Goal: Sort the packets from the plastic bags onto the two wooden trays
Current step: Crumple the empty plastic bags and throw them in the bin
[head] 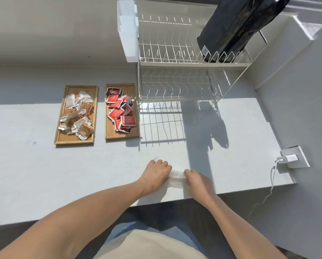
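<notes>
Two wooden trays lie side by side on the white counter. The left tray (pixel 94 113) holds a heap of clear packets with brown crackers (pixel 78 114). Red packets (pixel 121 111) are piled in the right tray (pixel 137 109). Near the counter's front edge a crumpled clear plastic bag (pixel 177 179) lies flat. My left hand (pixel 156 174) presses on its left end and my right hand (pixel 198 181) on its right end, both with fingers curled on the bag. No packets show inside it.
A white two-tier wire dish rack (pixel 177 60) stands behind and right of the trays, with a black pouch (pixel 231 27) on its top tier and a white holder (pixel 127 30) on its left side. A charger (pixel 287 158) sits plugged into a socket at the right.
</notes>
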